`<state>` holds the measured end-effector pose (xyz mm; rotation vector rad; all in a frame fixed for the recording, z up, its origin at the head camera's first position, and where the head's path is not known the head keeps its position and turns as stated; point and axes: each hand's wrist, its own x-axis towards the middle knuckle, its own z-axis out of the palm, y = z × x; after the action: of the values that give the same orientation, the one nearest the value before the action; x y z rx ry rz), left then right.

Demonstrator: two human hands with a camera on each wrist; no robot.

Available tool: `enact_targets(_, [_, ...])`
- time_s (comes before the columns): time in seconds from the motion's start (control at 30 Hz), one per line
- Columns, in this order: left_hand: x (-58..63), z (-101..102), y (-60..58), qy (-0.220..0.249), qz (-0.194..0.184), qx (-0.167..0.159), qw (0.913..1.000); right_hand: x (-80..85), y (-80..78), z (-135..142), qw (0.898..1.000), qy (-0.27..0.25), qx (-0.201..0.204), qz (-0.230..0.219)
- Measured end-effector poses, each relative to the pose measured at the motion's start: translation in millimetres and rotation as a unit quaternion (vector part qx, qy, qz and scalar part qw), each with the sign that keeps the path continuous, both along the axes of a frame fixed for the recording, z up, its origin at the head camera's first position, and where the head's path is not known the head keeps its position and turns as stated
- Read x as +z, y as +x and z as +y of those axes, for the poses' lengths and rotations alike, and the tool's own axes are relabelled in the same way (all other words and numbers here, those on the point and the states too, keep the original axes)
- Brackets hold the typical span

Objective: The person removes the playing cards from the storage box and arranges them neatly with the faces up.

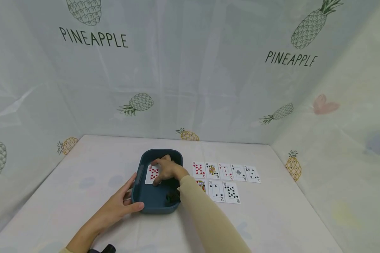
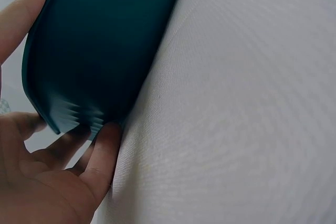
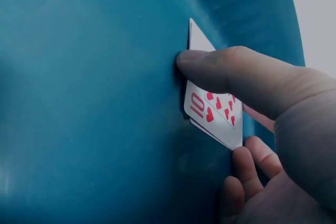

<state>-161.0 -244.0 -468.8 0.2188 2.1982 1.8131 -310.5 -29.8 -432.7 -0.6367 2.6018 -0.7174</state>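
A dark teal rectangular tray [image 1: 155, 203] stands on the table in front of me. My left hand [image 1: 118, 205] grips its near left corner, thumb at the front and fingers along the outer left wall [image 2: 100, 35]. Inside the tray, my right hand [image 1: 170, 170] holds a small stack of playing cards by the edges, between thumb [image 3: 210, 69] and fingers. The top card is a ten of hearts [image 1: 152, 173], lying face up near the tray's left wall. In the right wrist view, a second edge shows beneath that card; how many lie there I cannot tell.
Right of the tray, face-up cards lie in two rows: the back one runs from a red nine [image 1: 198, 170] to a black five [image 1: 252, 174]. A black two [image 1: 216, 190] and a black ten [image 1: 231, 192] are in front; my right forearm partly covers a face card [image 1: 201, 184].
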Motion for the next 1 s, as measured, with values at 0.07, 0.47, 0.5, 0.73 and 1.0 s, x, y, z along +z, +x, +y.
enact_targets(0.07, [-0.1, -0.4, -0.3, 0.0, 0.0, 0.001, 1.0, 1.1, 0.0, 0.1, 1.0, -0.002, 0.0, 0.0])
enact_targets(0.47, [-1.7, -0.3, 0.7, -0.019, 0.005, 0.006, 0.9998, 3.9, -0.8, 3.5, 0.999, -0.036, 0.018, -0.021])
enact_targets(0.5, [-1.9, -0.2, 0.8, -0.018, 0.004, 0.007, 0.9998, 4.8, -0.7, 4.1, 0.999, -0.04, 0.022, -0.019])
enact_targets(0.73, [-5.3, 1.5, 1.3, -0.015, -0.008, 0.013, 0.9998, 22.5, 3.9, 14.6, 0.996, -0.059, 0.06, 0.021])
enact_targets(1.0, [-3.1, 1.3, 0.0, -0.028, 0.0, 0.02, 0.9994, 45.5, 9.1, 51.0, 0.991, -0.09, 0.095, 0.037])
